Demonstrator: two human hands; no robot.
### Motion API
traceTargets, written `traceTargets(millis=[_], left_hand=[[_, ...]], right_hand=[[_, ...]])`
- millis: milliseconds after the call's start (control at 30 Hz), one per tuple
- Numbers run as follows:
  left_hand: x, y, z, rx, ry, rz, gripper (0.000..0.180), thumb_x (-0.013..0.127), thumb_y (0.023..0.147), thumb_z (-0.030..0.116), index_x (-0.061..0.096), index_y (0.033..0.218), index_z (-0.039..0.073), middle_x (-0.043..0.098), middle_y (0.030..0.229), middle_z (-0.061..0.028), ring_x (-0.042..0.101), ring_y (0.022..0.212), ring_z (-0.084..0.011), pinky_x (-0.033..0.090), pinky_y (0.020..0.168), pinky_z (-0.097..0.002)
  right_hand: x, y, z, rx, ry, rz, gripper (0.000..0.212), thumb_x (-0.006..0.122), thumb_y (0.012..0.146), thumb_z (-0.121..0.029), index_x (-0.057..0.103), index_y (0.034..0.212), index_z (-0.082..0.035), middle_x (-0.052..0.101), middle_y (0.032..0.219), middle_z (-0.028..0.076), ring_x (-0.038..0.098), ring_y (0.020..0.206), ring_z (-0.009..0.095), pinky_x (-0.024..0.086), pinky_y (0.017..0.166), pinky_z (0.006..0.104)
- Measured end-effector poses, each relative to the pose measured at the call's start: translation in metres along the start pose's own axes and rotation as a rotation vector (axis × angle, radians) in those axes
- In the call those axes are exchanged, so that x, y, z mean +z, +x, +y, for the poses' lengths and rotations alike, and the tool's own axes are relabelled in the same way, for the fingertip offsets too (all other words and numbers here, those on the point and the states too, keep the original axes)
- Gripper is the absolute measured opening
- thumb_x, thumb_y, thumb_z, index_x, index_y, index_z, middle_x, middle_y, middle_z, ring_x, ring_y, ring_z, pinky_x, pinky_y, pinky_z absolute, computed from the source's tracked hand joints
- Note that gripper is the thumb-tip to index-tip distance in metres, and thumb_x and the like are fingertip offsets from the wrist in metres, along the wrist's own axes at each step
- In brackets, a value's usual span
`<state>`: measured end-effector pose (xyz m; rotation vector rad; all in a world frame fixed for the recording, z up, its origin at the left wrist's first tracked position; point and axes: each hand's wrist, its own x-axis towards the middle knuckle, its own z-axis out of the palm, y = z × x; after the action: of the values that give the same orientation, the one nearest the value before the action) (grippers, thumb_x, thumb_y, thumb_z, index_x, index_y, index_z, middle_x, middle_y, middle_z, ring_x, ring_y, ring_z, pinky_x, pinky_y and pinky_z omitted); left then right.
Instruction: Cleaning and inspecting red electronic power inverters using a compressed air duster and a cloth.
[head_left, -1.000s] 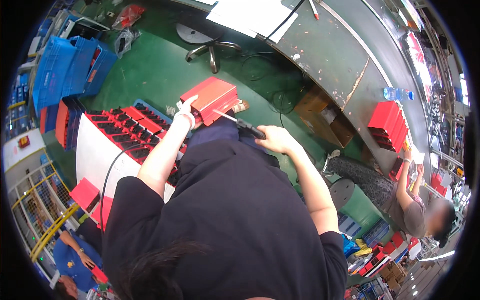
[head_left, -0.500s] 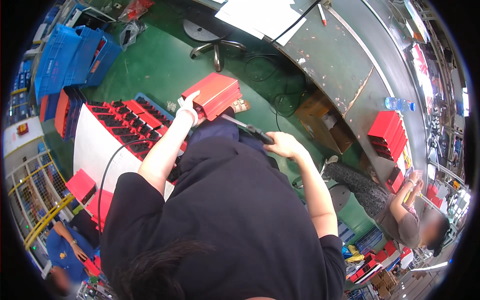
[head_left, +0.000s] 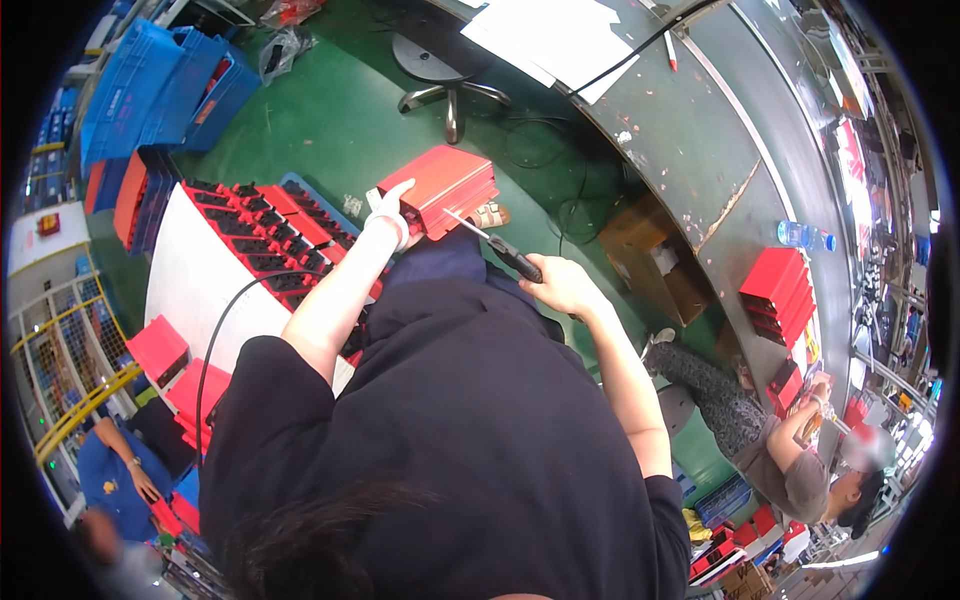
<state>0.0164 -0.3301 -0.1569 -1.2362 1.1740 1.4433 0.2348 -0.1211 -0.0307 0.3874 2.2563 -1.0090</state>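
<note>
My left hand (head_left: 392, 206), with a pale band at the wrist, grips the left end of a red metal housing (head_left: 440, 185) and holds it up above my lap. In my right hand (head_left: 562, 286) is a hand tool (head_left: 513, 259) with a dark handle and a thin metal shaft. Its exact kind is too small to tell. The shaft's tip lies against the near side of the housing, close to its lower edge. My left fingers are partly hidden behind the housing.
On my left, several red parts with black pieces (head_left: 262, 232) stand in rows beside a white sheet (head_left: 190, 275). Blue crates (head_left: 135, 100) are stacked beyond. A green workbench (head_left: 690, 130) with red housings (head_left: 775, 290) runs along the right. A stool (head_left: 440, 58) stands ahead; two co-workers sit nearby.
The tool's tip has moved up from the housing's lower edge onto its side, and the handle has tilted more steeply. The housing has turned slightly in my left hand.
</note>
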Motion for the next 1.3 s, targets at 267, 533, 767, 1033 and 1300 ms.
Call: traceTargets(millis=[267,533,767,1033,1300], left_hand=[[0.006,-0.012,-0.003,0.038,0.024,0.022,0.053,0.080,0.063,0.038,0.059,0.103,0.010,0.065,0.092,-0.0056,0.065,0.080,-0.0226,0.052,0.076,-0.0417],[-0.001,-0.004,0.000,0.017,-0.002,-0.062,0.051,0.081,0.064,0.034,0.059,0.102,0.009,0.064,0.092,-0.0062,0.064,0.082,-0.0251,0.053,0.079,-0.0411],[0.002,-0.018,-0.001,0.152,-0.046,-0.098,0.040,0.079,0.068,0.020,0.059,0.102,0.009,0.063,0.090,-0.0058,0.064,0.080,-0.0254,0.054,0.077,-0.0392],[-0.015,-0.003,-0.010,0.480,0.257,-0.339,0.039,0.073,0.077,0.014,0.060,0.113,0.008,0.066,0.106,-0.0071,0.065,0.091,-0.0210,0.054,0.077,-0.0324],[-0.030,0.008,-0.007,0.771,0.579,-0.227,0.054,0.081,0.065,0.006,0.056,0.113,-0.001,0.065,0.107,-0.0099,0.062,0.097,-0.0201,0.050,0.087,-0.0336]], right_hand=[[-0.002,0.003,-0.010,-0.020,-0.049,0.019,0.026,0.060,0.080,-0.028,0.057,0.096,-0.006,0.063,0.082,0.018,0.061,0.084,0.037,0.046,0.074,0.0454],[-0.002,0.012,-0.016,-0.055,-0.078,-0.003,0.027,0.060,0.080,-0.028,0.057,0.096,-0.006,0.063,0.080,0.019,0.061,0.084,0.037,0.046,0.074,0.0455],[-0.011,0.006,-0.016,0.015,-0.120,-0.042,0.029,0.059,0.080,-0.029,0.060,0.099,-0.008,0.065,0.089,0.018,0.062,0.090,0.035,0.048,0.079,0.0446],[-0.004,0.018,0.012,0.072,0.268,-0.128,0.028,0.060,0.079,-0.031,0.061,0.090,-0.005,0.065,0.075,0.011,0.064,0.073,0.023,0.049,0.070,0.0345],[-0.003,0.038,0.011,0.062,0.521,-0.124,0.024,0.060,0.077,-0.027,0.060,0.086,-0.005,0.065,0.071,0.006,0.063,0.066,0.014,0.049,0.067,0.0298]])
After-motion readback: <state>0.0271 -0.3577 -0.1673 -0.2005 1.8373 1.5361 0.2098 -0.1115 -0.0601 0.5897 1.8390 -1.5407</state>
